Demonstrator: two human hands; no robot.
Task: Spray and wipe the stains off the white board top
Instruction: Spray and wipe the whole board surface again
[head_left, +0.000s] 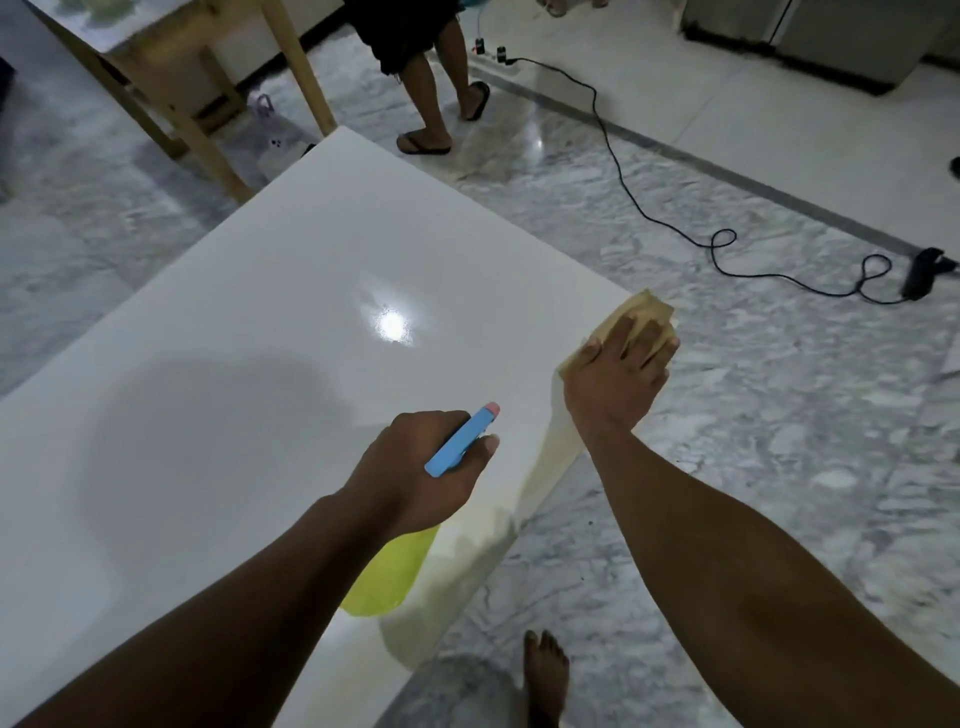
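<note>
Precariously, the right hand (618, 374), fingers flat, pressed the cloth (647, 309) at the two-o'clock corner of the worktop (260, 312), liable to slip off; the left hand (426, 467) gripped the spray bottle (457, 444).

Place: a lived-in room of a home is suggested.
Floor: a polished grey-veined marble floor (727, 415) is laid all round the white bench (249, 291), with plain pale tiles beyond its far right side.
Furniture: a second bench on bare wooden legs (301, 67) is set past the white bench's far corner.
Wiring: a black cable (618, 161) is trailed loosely from a power strip (488, 54) across the floor to the white bench's right.
Footwear: flip-flops are worn by a person (423, 104) standing beyond the far corner; a bare foot (545, 675) is seen at the near edge.
</note>
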